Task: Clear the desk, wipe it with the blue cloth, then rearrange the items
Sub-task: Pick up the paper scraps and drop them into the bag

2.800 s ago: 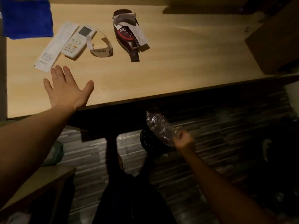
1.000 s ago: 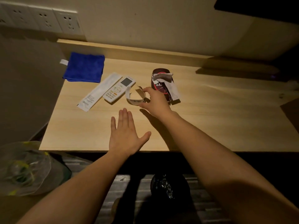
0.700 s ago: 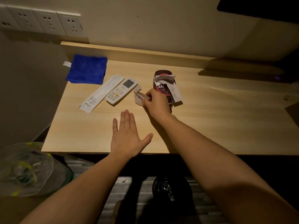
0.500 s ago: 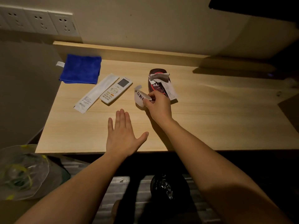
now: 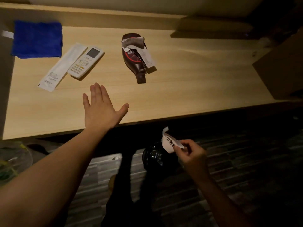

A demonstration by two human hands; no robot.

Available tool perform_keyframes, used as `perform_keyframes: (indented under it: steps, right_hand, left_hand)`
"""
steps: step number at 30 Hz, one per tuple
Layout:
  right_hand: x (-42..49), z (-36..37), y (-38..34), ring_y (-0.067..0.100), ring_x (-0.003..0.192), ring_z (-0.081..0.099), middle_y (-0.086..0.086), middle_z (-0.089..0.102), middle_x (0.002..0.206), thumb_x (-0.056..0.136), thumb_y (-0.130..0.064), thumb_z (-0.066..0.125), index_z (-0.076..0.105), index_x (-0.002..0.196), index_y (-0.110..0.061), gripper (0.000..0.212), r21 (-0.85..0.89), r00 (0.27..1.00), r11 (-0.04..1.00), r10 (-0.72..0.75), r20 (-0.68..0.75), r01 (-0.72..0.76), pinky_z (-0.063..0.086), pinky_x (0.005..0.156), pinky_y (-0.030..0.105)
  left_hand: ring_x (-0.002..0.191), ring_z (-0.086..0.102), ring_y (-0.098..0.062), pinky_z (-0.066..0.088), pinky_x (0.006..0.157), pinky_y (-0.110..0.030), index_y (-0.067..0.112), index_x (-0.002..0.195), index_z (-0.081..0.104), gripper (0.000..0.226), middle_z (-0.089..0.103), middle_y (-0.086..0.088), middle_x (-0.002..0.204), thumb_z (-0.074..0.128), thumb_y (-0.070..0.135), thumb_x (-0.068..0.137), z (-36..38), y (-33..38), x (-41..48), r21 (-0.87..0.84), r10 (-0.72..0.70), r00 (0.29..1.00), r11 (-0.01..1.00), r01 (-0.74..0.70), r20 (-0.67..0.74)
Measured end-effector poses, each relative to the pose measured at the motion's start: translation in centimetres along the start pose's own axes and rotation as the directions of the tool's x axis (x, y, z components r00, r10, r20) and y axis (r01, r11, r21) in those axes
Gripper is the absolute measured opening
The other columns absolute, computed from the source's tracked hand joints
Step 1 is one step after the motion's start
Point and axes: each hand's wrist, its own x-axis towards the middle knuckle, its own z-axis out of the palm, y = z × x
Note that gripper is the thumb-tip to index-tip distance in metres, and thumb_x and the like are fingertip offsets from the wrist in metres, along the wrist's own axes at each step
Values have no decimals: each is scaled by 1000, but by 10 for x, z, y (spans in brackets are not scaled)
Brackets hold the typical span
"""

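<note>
A folded blue cloth (image 5: 37, 39) lies at the desk's far left corner. Beside it rest a long white packet (image 5: 63, 67) and a white remote (image 5: 86, 61). A dark brown bottle (image 5: 134, 59) lies on its side mid-desk with torn paper (image 5: 146, 56) over it. My left hand (image 5: 102, 109) rests flat and open on the wooden desk (image 5: 188, 82) near its front edge. Below the desk edge, my right hand (image 5: 192, 155) pinches a curled white paper strip (image 5: 169, 142) above a dark bin lined with a black bag (image 5: 155, 157).
A brown cardboard box (image 5: 283, 68) stands at the desk's right end. A clear plastic bag (image 5: 11, 159) sits low at the left. The floor under the desk is dark striped planks. A raised ledge runs along the back wall.
My right hand picked the paper strip off the desk by the bottle and carried it down past the front edge to above the bin. The left hand stayed flat.
</note>
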Motion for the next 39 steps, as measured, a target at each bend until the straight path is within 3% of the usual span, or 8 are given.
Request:
perform_keyframes:
  steps: [6,11,14,18,23,30,34,39]
  right_hand:
    - [-2,35,83,15,72,64,-2,65,82,90,-13,75,69,102,-7,14,-244,960,950,235,152,-193,40,53,9]
    - [19,53,120,30,106,65,11,68,110,92,-22,74,64,122,-7,35,-416,871,861,418,256,-291,41,75,25]
    - [31,55,130,31,107,66,14,70,113,89,-26,77,66,119,-6,38,-417,852,834,478,215,-362,41,77,27]
    - [44,49,108,28,97,68,6,64,94,90,-19,77,67,113,1,32,-341,915,891,369,161,-300,37,73,23]
    - [60,18,20,-5,66,61,-7,66,75,88,-12,78,73,100,-6,15,-86,991,988,129,45,-125,47,66,16]
    - [111,-21,-127,3,89,66,-10,69,95,92,-22,74,70,104,-19,12,107,986,983,-139,-94,149,59,74,24]
    - [162,16,-161,7,91,64,-9,67,100,91,-30,75,66,109,-17,24,46,980,980,-189,-56,192,61,79,39]
    - [212,63,-179,16,104,58,3,60,128,90,-38,75,57,131,-13,51,-114,986,979,-169,-3,168,52,81,33]
  left_hand:
    - [163,-10,-27,-4,130,-56,4,166,1,118,-5,-16,176,13,91,88,-3,1,-1,3,-3,1000,1000,3,1]
    - [163,-9,-27,-3,130,-56,4,166,2,118,-4,-16,176,14,91,88,0,2,0,8,-4,1000,1000,4,-7]
    - [163,-8,-27,-3,130,-57,2,166,3,118,-3,-17,176,16,91,89,1,2,1,-1,-4,1000,1000,4,-24]
    - [163,-9,-27,-3,130,-56,3,166,2,118,-4,-17,176,15,91,89,0,2,1,4,-6,1000,1000,6,-22]
    - [163,-10,-27,-4,130,-56,3,166,1,117,-5,-17,176,14,90,89,-2,2,1,-5,-3,1000,1000,3,-12]
    - [163,-10,-28,-4,130,-56,2,166,1,117,-4,-17,176,15,90,89,-3,1,2,-9,3,1000,1000,-3,-7]
    - [163,-10,-28,-4,130,-56,2,166,1,117,-5,-17,176,14,90,89,-4,1,2,-17,2,1000,1000,-2,-5]
    - [162,-13,-27,-5,130,-56,3,166,-1,118,-8,-16,176,10,91,88,-4,0,4,-6,1,1000,1000,-1,11]
